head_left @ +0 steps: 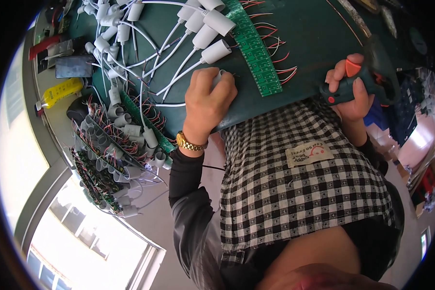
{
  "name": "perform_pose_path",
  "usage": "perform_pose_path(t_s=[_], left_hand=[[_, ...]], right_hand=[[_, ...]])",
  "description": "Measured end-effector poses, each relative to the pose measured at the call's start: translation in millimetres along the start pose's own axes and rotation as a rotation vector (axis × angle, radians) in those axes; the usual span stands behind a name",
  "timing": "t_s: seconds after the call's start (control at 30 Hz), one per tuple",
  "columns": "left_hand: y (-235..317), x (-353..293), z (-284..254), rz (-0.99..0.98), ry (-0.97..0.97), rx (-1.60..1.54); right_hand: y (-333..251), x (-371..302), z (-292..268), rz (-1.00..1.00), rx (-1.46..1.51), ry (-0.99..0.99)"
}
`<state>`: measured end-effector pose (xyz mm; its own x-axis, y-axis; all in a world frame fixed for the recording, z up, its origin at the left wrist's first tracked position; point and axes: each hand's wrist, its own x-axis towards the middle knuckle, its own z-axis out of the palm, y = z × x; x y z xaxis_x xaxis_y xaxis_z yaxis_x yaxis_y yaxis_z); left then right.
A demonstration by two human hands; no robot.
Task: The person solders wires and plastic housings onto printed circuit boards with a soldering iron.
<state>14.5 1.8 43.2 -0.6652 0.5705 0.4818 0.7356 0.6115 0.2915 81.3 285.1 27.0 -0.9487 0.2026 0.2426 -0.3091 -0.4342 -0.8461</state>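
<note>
My left hand (210, 94) is closed round a white cylinder-shaped socket (219, 78) near the table's front edge. Fingers hide most of it, and a white cable runs out to the left. My right hand (355, 94) grips a dark green pistol-grip tool (340, 94) with an orange trigger, held at the table's right front edge. Its working tip cannot be made out. Between the hands lies a strip of green circuit boards (258, 58), with red and white wires sticking out along its right side. Several white sockets (216, 51) on cables lie to its left.
A dense pile of wired boards and sockets (116, 150) fills the left table edge. Beyond it are a yellow bottle (63, 92) and a dark phone (74, 66). More cabled sockets (108, 19) spread over the green table (309, 29). A window (77, 227) is at lower left.
</note>
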Motion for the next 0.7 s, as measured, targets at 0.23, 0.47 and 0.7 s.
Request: perform_pose_path(t_s=[0.23,0.47,0.7], left_hand=[[5,3,1,-0.06,-0.019,-0.012],[10,8,10,-0.162,0.108,-0.068],[5,35,20,-0.148,0.208,0.002]], right_hand=[[-1,0,0,0.015,-0.013,-0.003],[-3,0,0,-0.02,-0.04,-0.048],[-26,-18,11,0.217,-0.137,-0.019]])
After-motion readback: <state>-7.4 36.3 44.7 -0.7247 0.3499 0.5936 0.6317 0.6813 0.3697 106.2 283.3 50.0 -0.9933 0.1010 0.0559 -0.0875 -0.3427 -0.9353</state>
